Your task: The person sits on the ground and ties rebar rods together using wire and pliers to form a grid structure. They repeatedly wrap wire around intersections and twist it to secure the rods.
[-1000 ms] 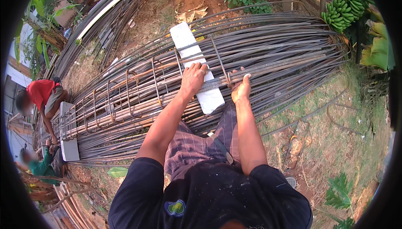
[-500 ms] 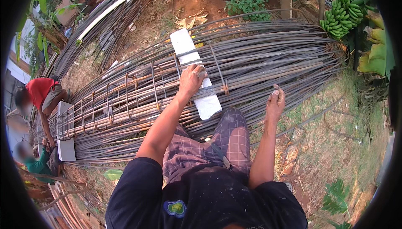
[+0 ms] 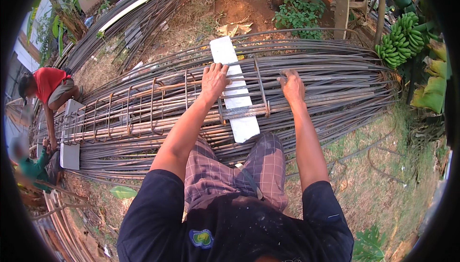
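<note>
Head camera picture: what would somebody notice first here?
First the long heap of steel rods lying across the middle, with a rod cage on top. The left hand and right hand both rest on it, beside a white board laid crosswise. At the upper right hangs a bunch of green bananas.

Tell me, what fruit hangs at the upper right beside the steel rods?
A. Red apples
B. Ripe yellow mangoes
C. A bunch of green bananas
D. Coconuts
C: a bunch of green bananas hangs there, just beyond the far end of the rods.
</note>
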`<state>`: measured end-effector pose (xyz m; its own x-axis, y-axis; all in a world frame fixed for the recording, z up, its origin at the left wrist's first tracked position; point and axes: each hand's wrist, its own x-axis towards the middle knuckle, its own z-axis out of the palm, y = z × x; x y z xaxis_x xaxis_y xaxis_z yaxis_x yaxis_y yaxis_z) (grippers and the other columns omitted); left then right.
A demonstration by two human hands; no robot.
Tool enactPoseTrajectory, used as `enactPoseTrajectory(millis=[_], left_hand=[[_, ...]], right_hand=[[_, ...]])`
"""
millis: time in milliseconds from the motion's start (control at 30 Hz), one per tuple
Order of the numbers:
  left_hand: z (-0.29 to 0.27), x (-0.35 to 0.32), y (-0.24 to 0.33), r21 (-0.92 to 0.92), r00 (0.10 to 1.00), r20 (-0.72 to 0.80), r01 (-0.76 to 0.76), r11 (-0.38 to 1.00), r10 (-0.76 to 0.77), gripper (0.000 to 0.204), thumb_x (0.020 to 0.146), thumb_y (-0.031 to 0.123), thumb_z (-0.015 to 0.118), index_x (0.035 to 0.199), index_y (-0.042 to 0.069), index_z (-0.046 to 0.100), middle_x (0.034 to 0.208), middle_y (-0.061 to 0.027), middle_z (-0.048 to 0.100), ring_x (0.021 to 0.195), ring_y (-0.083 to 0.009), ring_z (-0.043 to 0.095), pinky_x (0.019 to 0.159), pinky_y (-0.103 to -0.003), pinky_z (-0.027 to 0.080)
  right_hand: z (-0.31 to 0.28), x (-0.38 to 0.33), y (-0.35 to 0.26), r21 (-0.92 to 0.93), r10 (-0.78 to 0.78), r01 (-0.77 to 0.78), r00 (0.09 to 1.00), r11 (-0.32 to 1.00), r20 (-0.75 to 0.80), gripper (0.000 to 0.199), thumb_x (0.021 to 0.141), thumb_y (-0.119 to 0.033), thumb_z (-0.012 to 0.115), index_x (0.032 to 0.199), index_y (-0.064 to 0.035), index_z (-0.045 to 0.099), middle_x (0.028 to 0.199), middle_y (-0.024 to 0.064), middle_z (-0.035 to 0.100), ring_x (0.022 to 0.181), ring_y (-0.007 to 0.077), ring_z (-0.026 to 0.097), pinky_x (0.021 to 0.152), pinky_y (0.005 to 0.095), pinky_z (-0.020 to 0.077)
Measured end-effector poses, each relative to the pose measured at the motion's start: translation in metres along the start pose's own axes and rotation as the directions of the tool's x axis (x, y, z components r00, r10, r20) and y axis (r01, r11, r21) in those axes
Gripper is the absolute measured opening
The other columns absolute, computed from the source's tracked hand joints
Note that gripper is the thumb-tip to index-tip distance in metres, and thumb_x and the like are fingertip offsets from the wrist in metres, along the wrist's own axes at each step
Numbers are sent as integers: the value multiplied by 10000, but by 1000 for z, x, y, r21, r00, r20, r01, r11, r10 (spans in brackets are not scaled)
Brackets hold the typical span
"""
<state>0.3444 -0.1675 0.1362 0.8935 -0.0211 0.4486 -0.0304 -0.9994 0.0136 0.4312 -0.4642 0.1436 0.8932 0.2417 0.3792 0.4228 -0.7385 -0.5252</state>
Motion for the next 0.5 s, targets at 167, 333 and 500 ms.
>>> enactPoseTrajectory(millis=[167,333,500], left_hand=[[3,1,0,-11,994,73,82,997,-81,552,783,349,815,1259,126,646,1214,-100,624,1228,-288,548,1038,-485,390],[6,0,-1,-52,992,57,113,992,-110,620,777,341,823,1325,138,615,1321,-119,575,1304,-302,511,1074,-508,364],[13,2,-3,-45,989,47,142,989,-140,647,796,344,814,1370,149,588,1416,-133,548,1351,-319,494,1120,-531,348]], right_hand=[[15,35,-10,-183,9,37,970,982,244,491,845,-355,792,1266,-133,674,1396,62,584,1085,353,674,913,479,539],[15,45,-4,-217,-22,103,937,971,348,549,836,-433,786,1281,-134,668,1437,43,560,1108,348,673,933,478,536],[25,39,-6,-280,-129,195,963,940,238,441,879,-429,739,1190,-119,690,1333,59,613,941,358,719,803,484,565]])
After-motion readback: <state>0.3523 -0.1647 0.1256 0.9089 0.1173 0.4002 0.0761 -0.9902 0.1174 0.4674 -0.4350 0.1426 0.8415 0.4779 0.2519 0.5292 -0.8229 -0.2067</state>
